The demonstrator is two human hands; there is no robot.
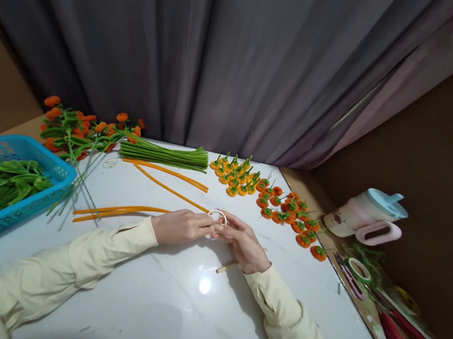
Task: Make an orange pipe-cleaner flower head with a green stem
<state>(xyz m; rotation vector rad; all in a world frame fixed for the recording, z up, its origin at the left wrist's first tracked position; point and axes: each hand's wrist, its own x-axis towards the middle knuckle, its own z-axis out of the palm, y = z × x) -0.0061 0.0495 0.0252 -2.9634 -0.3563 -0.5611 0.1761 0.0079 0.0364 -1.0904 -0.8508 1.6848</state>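
Observation:
My left hand (184, 227) and my right hand (246, 245) meet over the middle of the table, fingertips close together. Between them is a thin white ring (219, 213), which both hands pinch; anything smaller in the fingertips is hidden. One orange pipe cleaner (171, 188) runs from the back left up to the fingers, and I cannot tell whether it is held. More orange pipe cleaners (115, 210) lie on the table, their right ends reaching my left hand. Under my right hand a thin wooden stick (226, 267) lies partly covered.
At left stands a blue basket (65, 171) of green leaves, with orange flowers (80, 130) behind. Green pipe cleaners (163, 154) lie at the back, beside yellow (236, 177) and orange flower heads (290, 206). A cup (358, 212), scissors (350, 277), green tape (359, 270) and red-handled pliers (398, 337) are at right.

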